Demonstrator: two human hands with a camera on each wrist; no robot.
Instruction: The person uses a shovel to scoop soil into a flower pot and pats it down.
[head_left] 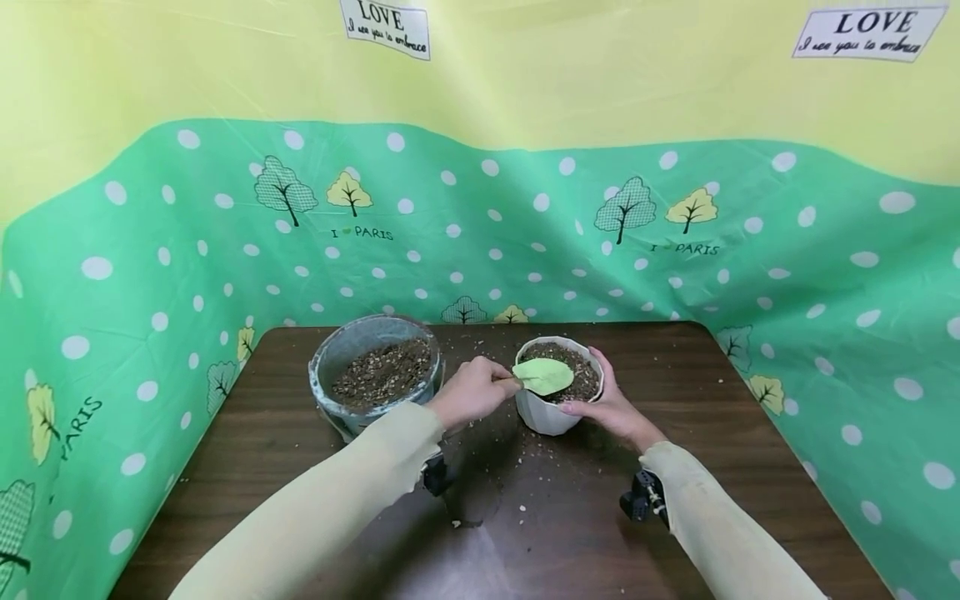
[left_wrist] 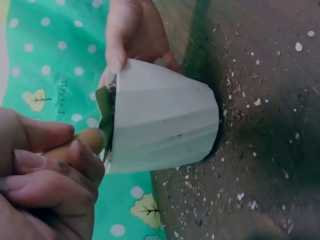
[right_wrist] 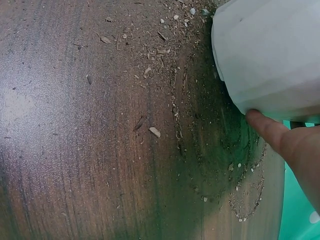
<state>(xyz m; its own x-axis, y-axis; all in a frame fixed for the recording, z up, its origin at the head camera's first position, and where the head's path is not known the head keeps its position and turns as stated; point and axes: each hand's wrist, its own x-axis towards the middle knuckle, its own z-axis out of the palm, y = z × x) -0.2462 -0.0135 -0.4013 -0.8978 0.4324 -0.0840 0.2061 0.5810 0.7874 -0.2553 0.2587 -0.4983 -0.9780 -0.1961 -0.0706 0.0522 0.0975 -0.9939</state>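
Note:
My left hand grips the wooden handle of a small garden trowel. The trowel's light green blade lies over the dark soil in a white faceted flower pot. In the left wrist view, the fingers curl round the handle, and the blade sits at the pot's rim. My right hand holds the pot from its right side, thumb at the near rim and fingers round the far side. A fingertip touches the white wall low down in the right wrist view.
Left of the pot stands a grey bucket with soil inside. Crumbs of soil and pale bits are scattered over the brown wooden table. A green and yellow printed cloth hangs round the back and sides.

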